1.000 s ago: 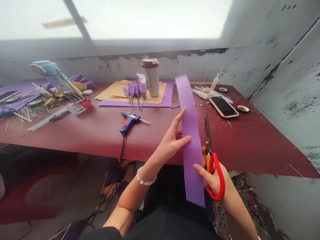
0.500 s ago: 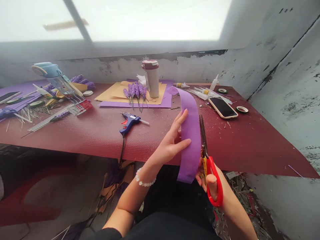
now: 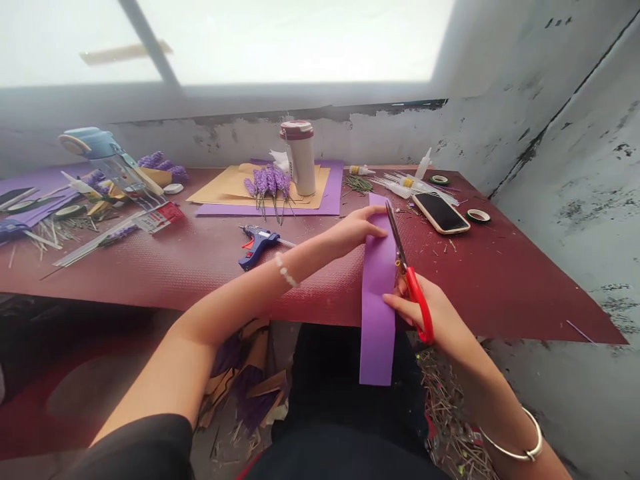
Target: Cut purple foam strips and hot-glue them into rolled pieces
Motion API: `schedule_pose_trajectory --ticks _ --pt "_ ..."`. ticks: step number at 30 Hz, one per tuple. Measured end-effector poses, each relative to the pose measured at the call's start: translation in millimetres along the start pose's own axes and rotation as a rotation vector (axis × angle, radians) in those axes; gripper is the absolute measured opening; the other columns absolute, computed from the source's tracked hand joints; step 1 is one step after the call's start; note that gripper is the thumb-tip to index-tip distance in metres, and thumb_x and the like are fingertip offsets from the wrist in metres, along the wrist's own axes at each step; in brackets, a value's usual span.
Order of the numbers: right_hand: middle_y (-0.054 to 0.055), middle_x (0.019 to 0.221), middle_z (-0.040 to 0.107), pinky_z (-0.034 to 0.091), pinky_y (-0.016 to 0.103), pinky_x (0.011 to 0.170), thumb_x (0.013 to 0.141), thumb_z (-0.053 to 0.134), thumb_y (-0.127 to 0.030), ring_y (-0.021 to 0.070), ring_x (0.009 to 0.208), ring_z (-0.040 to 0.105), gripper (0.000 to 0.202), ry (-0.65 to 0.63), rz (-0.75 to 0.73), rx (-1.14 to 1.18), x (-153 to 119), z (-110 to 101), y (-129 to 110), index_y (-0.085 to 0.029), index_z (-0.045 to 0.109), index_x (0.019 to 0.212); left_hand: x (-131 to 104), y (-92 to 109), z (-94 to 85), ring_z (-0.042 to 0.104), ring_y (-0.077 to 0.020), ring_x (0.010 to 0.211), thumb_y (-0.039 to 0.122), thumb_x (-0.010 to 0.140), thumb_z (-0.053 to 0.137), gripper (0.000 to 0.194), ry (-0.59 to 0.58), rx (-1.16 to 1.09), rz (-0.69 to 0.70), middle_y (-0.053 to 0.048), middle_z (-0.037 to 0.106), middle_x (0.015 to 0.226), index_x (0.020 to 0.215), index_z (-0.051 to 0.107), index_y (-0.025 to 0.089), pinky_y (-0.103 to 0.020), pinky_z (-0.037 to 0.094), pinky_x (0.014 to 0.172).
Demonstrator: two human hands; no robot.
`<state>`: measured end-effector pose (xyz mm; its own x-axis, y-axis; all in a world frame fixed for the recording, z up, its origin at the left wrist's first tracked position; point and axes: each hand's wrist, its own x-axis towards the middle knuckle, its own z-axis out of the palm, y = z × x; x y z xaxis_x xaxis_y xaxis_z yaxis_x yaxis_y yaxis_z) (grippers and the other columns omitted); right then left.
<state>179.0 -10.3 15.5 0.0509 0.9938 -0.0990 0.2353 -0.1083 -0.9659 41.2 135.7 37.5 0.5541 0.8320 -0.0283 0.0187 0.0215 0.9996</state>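
A long purple paper strip [image 3: 379,293] hangs over the front edge of the maroon table [image 3: 320,280]. Near its far end, my left hand [image 3: 357,232] pinches the strip between thumb and fingers. My right hand [image 3: 420,303] holds red-handled scissors [image 3: 419,300], blades pointing away along the strip's right side, and its thumb presses on the strip's right edge. Something small and yellow shows by the scissors' pivot. To the left, a blue glue gun [image 3: 259,245] lies on the table.
Purple flowers [image 3: 270,183] lie on tan paper [image 3: 220,190] beside a cup [image 3: 303,160]. At right are a phone [image 3: 441,213], tape rolls [image 3: 478,216] and glue bottles [image 3: 424,164]. A clear bottle [image 3: 117,160] leans at left.
My left hand has moved away from me toward the strip's far end. The strip, curled before, now hangs straighter. My right hand has risen, and its thumb now rests on the strip.
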Motion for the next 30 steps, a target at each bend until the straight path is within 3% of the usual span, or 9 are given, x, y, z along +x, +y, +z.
schedule_pose_trajectory --ticks 5,8,11,15,18,20,23,26,30 --pt "-0.007 0.042 0.052 0.029 0.022 0.035 0.061 0.085 -0.058 0.0067 0.034 0.036 0.051 0.031 0.011 0.016 34.5 -32.6 -3.5 -0.024 0.046 0.06 53.6 -23.2 -13.8 0.05 -0.0328 0.136 -0.008 0.053 0.06 0.08 0.092 0.044 0.106 -0.013 0.062 0.14 0.13 0.065 0.011 -0.044 0.035 0.119" --pt "-0.005 0.042 0.055 0.031 0.02 0.033 0.062 0.092 -0.04 0.007 0.033 0.041 0.044 0.072 0.026 0.013 68.9 -66.8 -11.5 -0.022 0.052 0.058 58.6 -33.5 -23.4 0.037 -0.0313 0.148 -0.01 0.049 0.064 0.088 0.065 0.028 0.168 -0.011 0.052 0.154 0.134 0.063 0.015 -0.04 0.023 0.126" --pt "0.005 0.063 0.072 0.051 0.022 0.048 0.068 0.091 -0.02 0.0131 0.052 0.065 0.031 0.071 0.013 0.072 114.5 -85.5 -22.4 -0.019 0.06 0.065 58.3 -36.6 -28.6 0.04 -0.0301 0.147 -0.007 0.052 0.066 0.091 0.003 -0.018 0.196 -0.008 0.049 0.158 0.138 0.061 0.021 -0.041 0.028 0.124" --pt "0.009 0.097 0.077 0.061 0.031 0.08 0.085 0.079 -0.016 0.0185 0.087 0.074 0.012 0.047 -0.04 0.207 176.4 -72.3 -29.6 -0.016 0.067 0.085 57.9 -38.7 -28.4 0.054 -0.0282 0.134 -0.004 0.055 0.068 0.078 -0.068 -0.074 0.172 -0.009 0.062 0.144 0.129 0.067 0.021 -0.04 0.041 0.114" --pt "0.01 0.131 0.065 0.059 0.047 0.09 0.098 0.066 -0.036 0.0248 0.109 0.068 0.037 0.04 -0.072 0.271 211.4 -55.0 -24.6 -0.018 0.062 0.131 55.6 -41.1 -27.6 0.066 -0.0231 0.114 0.002 0.061 0.073 0.056 -0.1 -0.106 0.126 -0.008 0.072 0.122 0.114 0.072 0.018 -0.038 0.047 0.106" --pt "0.01 0.133 0.064 0.059 0.048 0.091 0.099 0.065 -0.036 0.0255 0.111 0.067 0.039 0.056 -0.102 0.308 226.2 -49.5 -18.2 -0.019 0.061 0.133 53.6 -42.3 -27.7 0.07 -0.0202 0.101 0.006 0.066 0.074 0.045 -0.115 -0.129 0.09 -0.008 0.075 0.11 0.11 0.073 0.017 -0.039 0.049 0.102" --pt "0.011 0.134 0.064 0.059 0.048 0.091 0.099 0.065 -0.037 0.0256 0.111 0.067 0.039 0.073 -0.161 0.356 237.0 -52.3 -9.9 -0.019 0.061 0.133 53.1 -42.9 -27.5 0.072 -0.0193 0.093 0.004 0.068 0.072 0.041 -0.117 -0.162 0.058 -0.01 0.076 0.104 0.108 0.073 0.014 -0.038 0.051 0.099" --pt "0.008 0.124 0.068 0.06 0.044 0.089 0.095 0.071 -0.032 0.0228 0.105 0.069 0.031 0.084 -0.232 0.403 239.8 -60.9 -7.4 -0.019 0.065 0.122 56.1 -43.0 -26.3 0.072 -0.0173 0.1 -0.004 0.066 0.07 0.067 -0.059 -0.186 0.083 -0.009 0.074 0.117 0.129 0.065 0.018 -0.031 0.051 0.098" --pt "-0.005 0.082 0.064 0.063 0.035 0.084 0.066 0.086 -0.01 0.016 0.083 0.068 0.034 0.078 -0.29 0.45 239.6 -66.0 -8.7 -0.023 0.056 0.075 61.5 -43.4 -23.5 0.073 -0.0165 0.087 -0.006 0.068 0.07 0.115 0.078 -0.262 0.033 -0.007 0.074 0.118 0.163 0.016 0.03 -0.033 0.055 0.089"
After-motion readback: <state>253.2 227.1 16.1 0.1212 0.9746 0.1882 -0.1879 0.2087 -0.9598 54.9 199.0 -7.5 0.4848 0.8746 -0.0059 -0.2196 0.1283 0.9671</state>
